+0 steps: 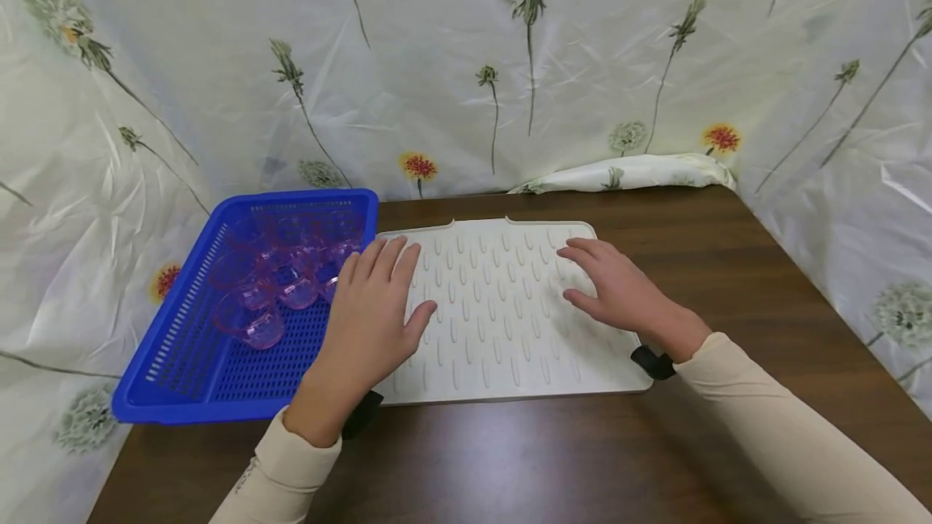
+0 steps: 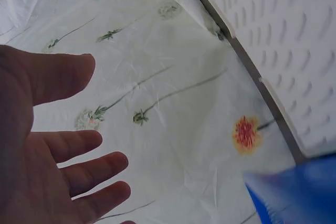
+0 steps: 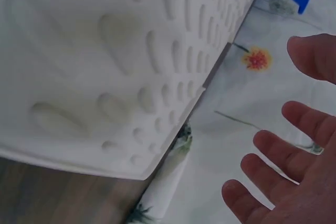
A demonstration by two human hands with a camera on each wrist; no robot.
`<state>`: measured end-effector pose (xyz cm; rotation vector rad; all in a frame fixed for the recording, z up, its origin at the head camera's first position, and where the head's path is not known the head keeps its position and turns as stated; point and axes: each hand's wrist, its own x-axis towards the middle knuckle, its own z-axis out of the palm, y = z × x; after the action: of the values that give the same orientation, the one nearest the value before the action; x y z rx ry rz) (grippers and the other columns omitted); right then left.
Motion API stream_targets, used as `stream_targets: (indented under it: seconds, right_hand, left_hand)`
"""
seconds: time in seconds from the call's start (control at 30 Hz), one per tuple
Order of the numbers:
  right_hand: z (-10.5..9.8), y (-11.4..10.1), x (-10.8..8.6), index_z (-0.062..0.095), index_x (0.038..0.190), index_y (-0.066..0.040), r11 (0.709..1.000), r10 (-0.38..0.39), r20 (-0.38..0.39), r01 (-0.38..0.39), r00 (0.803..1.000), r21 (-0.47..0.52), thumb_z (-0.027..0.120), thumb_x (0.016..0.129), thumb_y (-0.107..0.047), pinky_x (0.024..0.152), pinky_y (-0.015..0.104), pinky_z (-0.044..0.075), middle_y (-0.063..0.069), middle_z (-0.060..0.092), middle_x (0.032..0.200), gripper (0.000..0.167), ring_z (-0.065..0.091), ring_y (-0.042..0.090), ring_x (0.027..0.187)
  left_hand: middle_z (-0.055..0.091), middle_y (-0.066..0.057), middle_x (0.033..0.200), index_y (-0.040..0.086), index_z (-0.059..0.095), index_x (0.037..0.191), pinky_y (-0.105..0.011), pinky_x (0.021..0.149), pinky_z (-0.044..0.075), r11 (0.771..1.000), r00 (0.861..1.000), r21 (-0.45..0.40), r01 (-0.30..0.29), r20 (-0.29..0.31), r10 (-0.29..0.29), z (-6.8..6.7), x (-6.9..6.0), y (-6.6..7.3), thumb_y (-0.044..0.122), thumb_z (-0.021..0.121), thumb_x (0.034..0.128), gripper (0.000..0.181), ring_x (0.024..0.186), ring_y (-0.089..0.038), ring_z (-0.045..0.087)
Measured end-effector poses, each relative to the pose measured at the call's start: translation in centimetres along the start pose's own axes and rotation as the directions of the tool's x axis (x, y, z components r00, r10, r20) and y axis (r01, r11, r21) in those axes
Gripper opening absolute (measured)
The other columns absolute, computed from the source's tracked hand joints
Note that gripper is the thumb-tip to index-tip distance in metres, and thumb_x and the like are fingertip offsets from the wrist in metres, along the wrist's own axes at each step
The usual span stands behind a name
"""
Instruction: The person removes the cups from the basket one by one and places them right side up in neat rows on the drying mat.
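Observation:
A white ridged tray [image 1: 488,306] lies flat on the brown table. The left hand [image 1: 374,322] is over its left side, fingers spread and holding nothing; in the left wrist view this hand [image 2: 63,145] shows its thumb apart from the fingers. Over the tray's right side is the right hand [image 1: 619,285], empty, with relaxed fingers; the right wrist view shows the same hand [image 3: 294,156] beside the ridged tray [image 3: 121,77]. Left of the tray, a blue basket [image 1: 175,409] holds several clear pink cups [image 1: 251,318], some partly hidden by one another.
The brown wooden table [image 1: 495,459] extends in front of the tray and to its right. A floral curtain [image 1: 451,63] hangs behind and at both sides, with a bunched fold [image 1: 626,174] lying along the table's back edge.

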<state>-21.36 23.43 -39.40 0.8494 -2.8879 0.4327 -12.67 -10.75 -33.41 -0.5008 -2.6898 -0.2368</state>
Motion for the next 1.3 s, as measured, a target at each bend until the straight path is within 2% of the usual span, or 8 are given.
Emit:
stream_targets:
  seconds: [0.23, 0.43, 0.57, 0.83, 1.0, 1.13, 1.3]
  right_hand:
    - [-0.3, 1.9, -2.0, 0.053, 0.137, -0.001, 0.999, 0.053, 0.041, -0.053, 0.998, -0.009, 0.072, 0.088, -0.024, 0.112, 0.064, 0.032, 0.025, 0.048, 0.145, 0.058, 0.037, 0.046, 0.138]
    - [-0.6, 2.6, -3.6, 0.054, 0.136, 0.001, 0.998, 0.050, 0.090, -0.052, 0.995, 0.018, 0.071, 0.089, -0.026, 0.106, 0.065, 0.038, 0.027, 0.051, 0.143, 0.057, 0.044, 0.047, 0.133]
    - [-0.4, 3.2, -5.0, 0.055, 0.135, 0.001, 0.999, 0.041, 0.151, -0.046, 0.988, 0.028, 0.071, 0.090, -0.031, 0.104, 0.062, 0.042, 0.027, 0.053, 0.140, 0.058, 0.050, 0.047, 0.128]
    - [-0.5, 4.0, -7.7, 0.054, 0.136, 0.001, 0.998, 0.061, 0.189, -0.065, 0.980, 0.017, 0.073, 0.088, -0.036, 0.103, 0.061, 0.043, 0.027, 0.052, 0.142, 0.064, 0.048, 0.045, 0.130]
    - [-0.1, 4.1, -8.9, 0.055, 0.137, -0.001, 0.998, 0.060, 0.197, -0.063, 0.978, 0.012, 0.076, 0.084, -0.044, 0.102, 0.061, 0.044, 0.024, 0.052, 0.142, 0.071, 0.049, 0.044, 0.130]
    - [0.4, 4.3, -9.8, 0.056, 0.136, -0.001, 1.000, 0.027, 0.203, -0.027, 0.979, -0.002, 0.077, 0.081, -0.048, 0.098, 0.063, 0.046, 0.022, 0.051, 0.145, 0.076, 0.047, 0.043, 0.131]
    - [0.8, 4.2, -10.4, 0.056, 0.137, -0.002, 0.999, 0.017, 0.213, -0.010, 0.977, -0.036, 0.076, 0.078, -0.056, 0.094, 0.066, 0.045, 0.020, 0.045, 0.150, 0.083, 0.041, 0.043, 0.135]
  left_hand:
    - [0.047, -0.016, 0.152, 0.003, 0.049, 0.144, -0.058, 0.115, 0.036, 0.988, 0.997, -0.143, -0.067, 0.035, 0.072, -1.9, -0.5, -3.2, 0.034, 0.072, 0.0894, 0.067, 0.142, -0.037, 0.042]
    - [0.048, -0.016, 0.150, 0.003, 0.047, 0.145, -0.058, 0.113, 0.038, 0.978, 0.993, -0.194, -0.081, 0.072, 0.097, -2.9, -1.4, -6.0, 0.030, 0.071, 0.0906, 0.065, 0.140, -0.036, 0.043]
    - [0.048, -0.016, 0.150, 0.004, 0.047, 0.145, -0.058, 0.112, 0.038, 0.978, 0.992, -0.200, -0.064, 0.095, 0.084, -3.3, -2.5, -7.9, 0.028, 0.072, 0.0901, 0.065, 0.139, -0.036, 0.045]
    - [0.054, -0.019, 0.144, 0.004, 0.051, 0.141, -0.063, 0.109, 0.036, 0.974, 0.998, -0.225, -0.026, 0.057, 0.040, -4.2, -4.0, -10.7, 0.029, 0.074, 0.0875, 0.064, 0.135, -0.040, 0.046]
    - [0.054, -0.022, 0.143, 0.004, 0.049, 0.144, -0.065, 0.105, 0.038, 0.972, 0.997, -0.233, 0.018, 0.073, -0.001, -4.4, -4.9, -11.9, 0.031, 0.073, 0.0885, 0.066, 0.134, -0.044, 0.045]
    - [0.051, -0.024, 0.145, 0.005, 0.045, 0.147, -0.067, 0.105, 0.036, 0.964, 0.994, -0.256, 0.068, 0.104, -0.042, -4.6, -5.6, -12.6, 0.034, 0.071, 0.0904, 0.068, 0.134, -0.045, 0.043]
    - [0.049, -0.026, 0.146, 0.007, 0.043, 0.148, -0.069, 0.104, 0.035, 0.955, 0.993, -0.285, 0.081, 0.109, -0.051, -5.0, -6.1, -13.4, 0.033, 0.071, 0.0911, 0.069, 0.134, -0.047, 0.043]
